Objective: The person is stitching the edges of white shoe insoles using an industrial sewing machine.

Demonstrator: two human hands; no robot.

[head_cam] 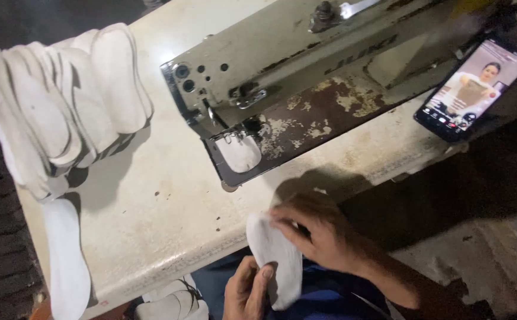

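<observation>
Seated at a worn sewing machine (306,65) on a pale table (169,201). Held over the lap, just beside the near table edge: 1 white insole (279,266), flat and soft, between the 2 hands.

Right hand (320,234) laid on the upper end, fingers spread and pressing the top side, thumb hidden beneath, so grasping by a pinch, as far as can be seen. Left hand (243,293) gripping the lower edge, thumb on top, fingers curled under. Neither one released, neither one clenched empty.

Under the presser foot, lying on the rusty bed, 1 more white piece (239,153). To the left, a leaning stack (63,101) of similar shapes, well apart from the hands. Below it, 1 long strip (66,266) hanging over the table edge. Low by the lap, a small pile (169,302), partly cut off by the frame. At the right of the machine, a phone (471,89) with a lit screen.

For good handling, probably best to hold the insole by the edges and not by the middle, since it looks soft and likely to fold. Grip lightly with the left, steady with the right, avoid creasing. Also wise to look at the insole and not at the phone, above all when near the presser foot.
</observation>
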